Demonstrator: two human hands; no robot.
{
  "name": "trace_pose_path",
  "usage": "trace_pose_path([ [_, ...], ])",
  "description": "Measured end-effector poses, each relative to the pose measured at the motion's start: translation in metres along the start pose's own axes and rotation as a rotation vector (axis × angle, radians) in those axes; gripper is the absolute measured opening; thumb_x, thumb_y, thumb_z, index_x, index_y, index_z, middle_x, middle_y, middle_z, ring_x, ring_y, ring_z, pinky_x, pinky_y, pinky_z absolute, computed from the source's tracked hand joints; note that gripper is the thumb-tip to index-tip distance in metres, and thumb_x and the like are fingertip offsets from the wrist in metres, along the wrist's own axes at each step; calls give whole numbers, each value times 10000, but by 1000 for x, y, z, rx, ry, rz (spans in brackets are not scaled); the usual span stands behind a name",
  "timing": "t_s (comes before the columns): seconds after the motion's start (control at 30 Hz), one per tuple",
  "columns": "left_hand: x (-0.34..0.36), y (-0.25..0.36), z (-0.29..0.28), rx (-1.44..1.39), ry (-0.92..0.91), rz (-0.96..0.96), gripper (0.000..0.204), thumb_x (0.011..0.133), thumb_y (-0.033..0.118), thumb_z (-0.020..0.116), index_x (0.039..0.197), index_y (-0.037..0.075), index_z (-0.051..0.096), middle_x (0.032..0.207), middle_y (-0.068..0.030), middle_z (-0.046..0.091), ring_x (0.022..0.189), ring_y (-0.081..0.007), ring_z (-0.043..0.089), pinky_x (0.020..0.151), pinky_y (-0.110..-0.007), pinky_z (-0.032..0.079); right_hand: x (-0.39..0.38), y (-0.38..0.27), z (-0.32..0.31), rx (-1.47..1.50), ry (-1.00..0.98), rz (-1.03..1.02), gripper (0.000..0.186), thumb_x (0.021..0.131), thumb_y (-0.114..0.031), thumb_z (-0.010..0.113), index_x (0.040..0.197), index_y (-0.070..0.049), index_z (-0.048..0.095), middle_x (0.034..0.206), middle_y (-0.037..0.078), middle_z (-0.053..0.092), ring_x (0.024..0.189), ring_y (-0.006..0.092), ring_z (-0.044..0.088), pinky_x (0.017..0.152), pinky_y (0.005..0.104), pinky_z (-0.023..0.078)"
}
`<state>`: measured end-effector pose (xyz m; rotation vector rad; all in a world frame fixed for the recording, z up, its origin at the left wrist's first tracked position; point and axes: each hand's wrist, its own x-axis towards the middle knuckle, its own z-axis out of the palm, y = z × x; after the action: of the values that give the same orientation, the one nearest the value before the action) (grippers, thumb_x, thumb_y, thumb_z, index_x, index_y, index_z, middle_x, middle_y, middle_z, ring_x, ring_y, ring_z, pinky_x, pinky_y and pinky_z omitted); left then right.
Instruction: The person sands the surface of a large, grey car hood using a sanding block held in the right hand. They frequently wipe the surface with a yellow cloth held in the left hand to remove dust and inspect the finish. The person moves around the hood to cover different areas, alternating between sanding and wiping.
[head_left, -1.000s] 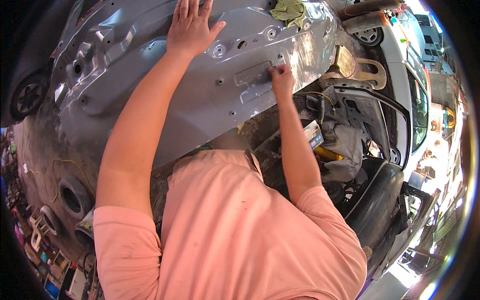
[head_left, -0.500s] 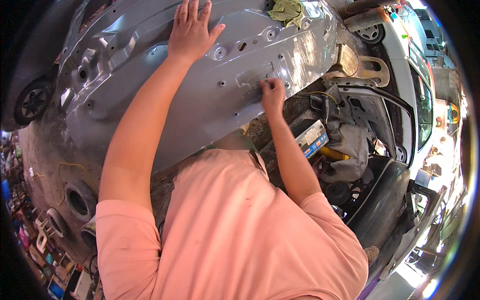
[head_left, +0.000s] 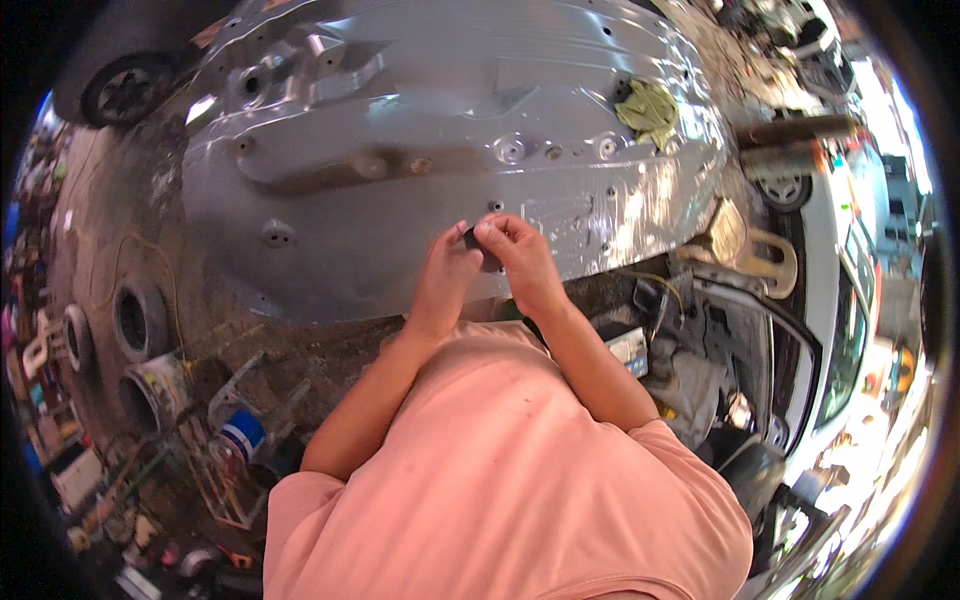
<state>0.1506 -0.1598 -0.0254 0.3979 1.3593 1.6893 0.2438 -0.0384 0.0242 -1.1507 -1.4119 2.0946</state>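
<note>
A large grey metal car panel [head_left: 370, 240], glossy with pressed ridges and holes, lies in front of me. Over its near part my two hands have come together. Between them is a small dark, flat piece that looks like sandpaper [head_left: 488, 260]. My right hand [head_left: 525, 262] pinches it between thumb and fingers. At its left edge, my left hand [head_left: 447, 280] has its fingertips closed on it, slightly blurred. A crumpled yellow-green cloth [head_left: 648, 112] rests on the panel's far right part.
To the right stand a beige plastic chair [head_left: 765, 262], a loose car door [head_left: 745, 310] and a white car [head_left: 850, 270]. Worn tyres [head_left: 140, 320] and a blue-and-white can [head_left: 242, 434] sit at the left. A dark wheel [head_left: 130, 90] shows at the far left.
My left hand has left its flat spot far up the panel and come back to meet the right. My right hand has moved slightly left and nearer. The view has shifted.
</note>
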Motion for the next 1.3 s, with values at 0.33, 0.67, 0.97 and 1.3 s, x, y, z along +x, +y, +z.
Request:
trace_pose_path([
  [0.33,-12,-4,100,739,366,235,685,922,153,813,1507,10,485,1338,-183,653,1194,-275,668,1046,-394,522,20,-30,-78,-48,-323,74,253,1034,-236,693,1118,-1,735,977,27,712,907,111,635,817,282,522],
  [0.67,-2,-14,191,219,243,-23,419,1077,192,603,1449,6,556,1275,-65,673,1097,-127,655,890,-303,573,39,-39,-185,-261,-493,-113,303,1105,-303,585,1077,-8,647,941,26,667,896,124,596,822,324,526],
  [0.97,11,-32,177,-64,297,-3,380,1045,254,666,1355,58,564,1131,-83,677,862,-158,679,578,-274,550,34,-58,-219,50,-442,4,265,1099,-322,556,1082,-61,598,949,54,641,808,149,635,641,339,596],
  [1.3,-1,-53,169,-735,-63,61,458,919,180,799,1334,112,618,1245,-90,697,1129,-254,691,899,-458,607,35,-104,-224,-314,-577,12,354,1053,-386,631,1127,-40,646,1001,82,671,942,199,694,806,373,576],
])
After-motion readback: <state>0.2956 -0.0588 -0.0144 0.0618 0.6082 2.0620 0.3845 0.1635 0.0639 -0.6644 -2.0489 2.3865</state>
